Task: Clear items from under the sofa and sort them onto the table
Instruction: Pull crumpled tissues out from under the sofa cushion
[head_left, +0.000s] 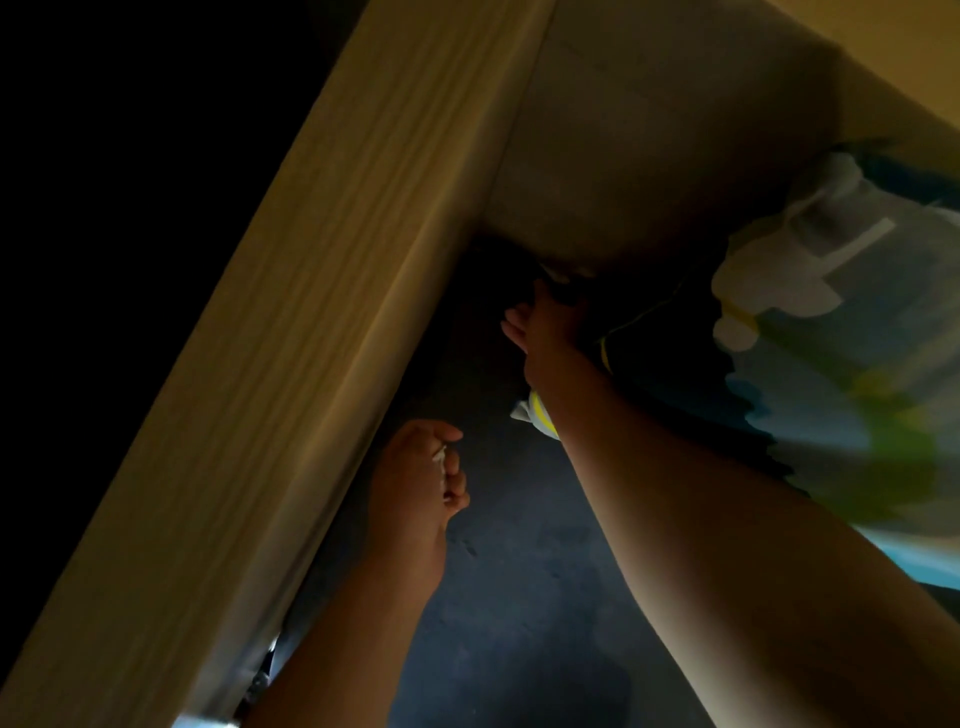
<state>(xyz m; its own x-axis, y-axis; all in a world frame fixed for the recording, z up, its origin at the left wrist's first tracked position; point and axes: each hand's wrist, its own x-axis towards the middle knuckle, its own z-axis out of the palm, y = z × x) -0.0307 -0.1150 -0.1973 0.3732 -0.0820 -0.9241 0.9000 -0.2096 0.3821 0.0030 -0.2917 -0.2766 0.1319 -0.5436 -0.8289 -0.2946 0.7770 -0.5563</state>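
Retrieval stage, table not in view. The left hand is curling its fingers around a small white scrap, beside the sofa base. The right hand is reaching into the dark gap under the sofa; whether it is gripping anything I cannot tell, its fingers lost in shadow. A white and yellow item is lying on the dark floor just under the right forearm. A patterned mat lies to the right. Judgement: collecting is underway, sorting not started.
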